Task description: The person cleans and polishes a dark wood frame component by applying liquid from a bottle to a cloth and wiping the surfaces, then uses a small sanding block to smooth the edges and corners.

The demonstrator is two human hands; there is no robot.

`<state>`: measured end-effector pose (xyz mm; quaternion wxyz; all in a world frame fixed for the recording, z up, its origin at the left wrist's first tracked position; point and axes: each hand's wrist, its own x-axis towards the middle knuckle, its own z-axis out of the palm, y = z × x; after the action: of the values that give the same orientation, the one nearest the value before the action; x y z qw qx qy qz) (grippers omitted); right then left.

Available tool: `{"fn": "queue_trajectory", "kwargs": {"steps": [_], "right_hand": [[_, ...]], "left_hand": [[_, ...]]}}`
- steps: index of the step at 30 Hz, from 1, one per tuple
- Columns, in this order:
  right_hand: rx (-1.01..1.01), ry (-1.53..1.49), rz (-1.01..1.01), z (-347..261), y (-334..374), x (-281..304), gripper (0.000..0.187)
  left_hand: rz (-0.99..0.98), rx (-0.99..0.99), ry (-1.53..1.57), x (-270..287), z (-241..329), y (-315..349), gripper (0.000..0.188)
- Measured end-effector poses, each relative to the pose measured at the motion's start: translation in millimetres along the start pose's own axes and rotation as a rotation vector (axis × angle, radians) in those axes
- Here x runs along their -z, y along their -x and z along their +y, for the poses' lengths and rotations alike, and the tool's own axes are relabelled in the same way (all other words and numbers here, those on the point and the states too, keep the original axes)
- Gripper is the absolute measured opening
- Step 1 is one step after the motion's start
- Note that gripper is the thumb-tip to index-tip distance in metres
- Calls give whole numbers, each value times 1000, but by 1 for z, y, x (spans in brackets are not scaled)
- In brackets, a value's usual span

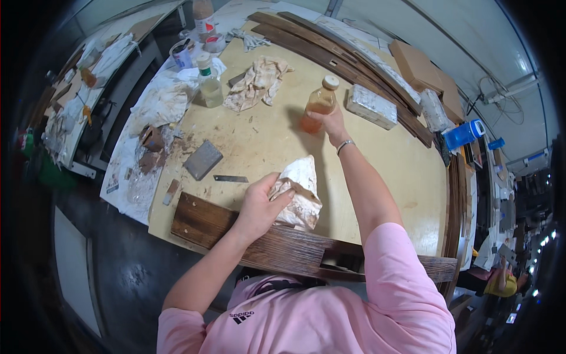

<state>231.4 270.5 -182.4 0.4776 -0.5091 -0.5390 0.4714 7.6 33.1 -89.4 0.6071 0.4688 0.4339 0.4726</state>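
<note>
My left hand [262,203] grips a crumpled, brown-stained white cloth [300,189] above the dark wooden board [283,249] along the table's near edge. That board has a rectangular slot cut near its right part. Farther off, my right arm reaches out, and my right hand [331,123] is wrapped round a clear bottle [321,101] of orange-brown liquid with a pale cap. The bottle stands upright; whether its base touches the table I cannot tell. Left of the cloth lie a grey sanding block [203,160] and a thin dark blade-like strip [230,179].
A second stained cloth [259,82] lies at the back, beside a green-labelled bottle [210,82]. Long dark boards [336,56] line the far edge near a wrapped white block [371,107]. A blue jug [463,135] is at right. Another person [501,282] stands far right.
</note>
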Motion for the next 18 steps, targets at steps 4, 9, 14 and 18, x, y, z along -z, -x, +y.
{"fn": "queue_trajectory", "kwargs": {"steps": [4,9,14,18], "right_hand": [[22,115,-20,-21,8,-12,63],[37,90,-239,-113,61,11,62],[266,716,-418,-176,135,21,70],[407,1070,-402,-185,168,30,57]], "left_hand": [[0,28,-15,9,-1,0,15],[26,128,92,5,4,-5,27],[121,39,99,13,-5,-2,39],[66,-42,38,5,-2,-6,48]]}}
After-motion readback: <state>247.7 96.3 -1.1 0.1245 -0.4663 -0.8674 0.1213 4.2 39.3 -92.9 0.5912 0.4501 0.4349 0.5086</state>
